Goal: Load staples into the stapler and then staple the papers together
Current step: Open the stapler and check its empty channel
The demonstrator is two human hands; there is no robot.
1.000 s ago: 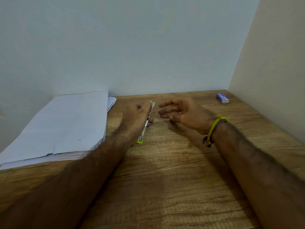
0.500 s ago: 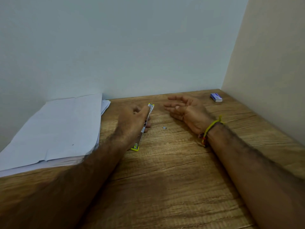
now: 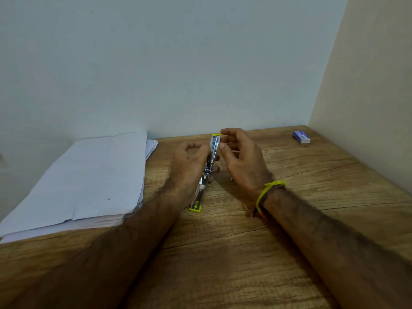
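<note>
A slim metal stapler point(image 3: 206, 172) with yellow ends stands tilted on the wooden table point(image 3: 223, 253), its lower end on the wood. My left hand point(image 3: 189, 166) grips its middle from the left. My right hand point(image 3: 240, 159) is right beside the stapler's upper end, fingers loosely curled toward it; I cannot tell whether they hold a staple strip. A stack of white papers point(image 3: 89, 179) lies on the left of the table. A small blue staple box point(image 3: 301, 137) sits at the far right corner.
A pale wall runs along the back of the table and a beige wall closes off the right side. A tiny metal bit point(image 3: 231, 179) lies on the wood under my right hand.
My right hand moved left and up from the table to the stapler's upper end. My left hand kept its grip and tipped the stapler a little more upright.
</note>
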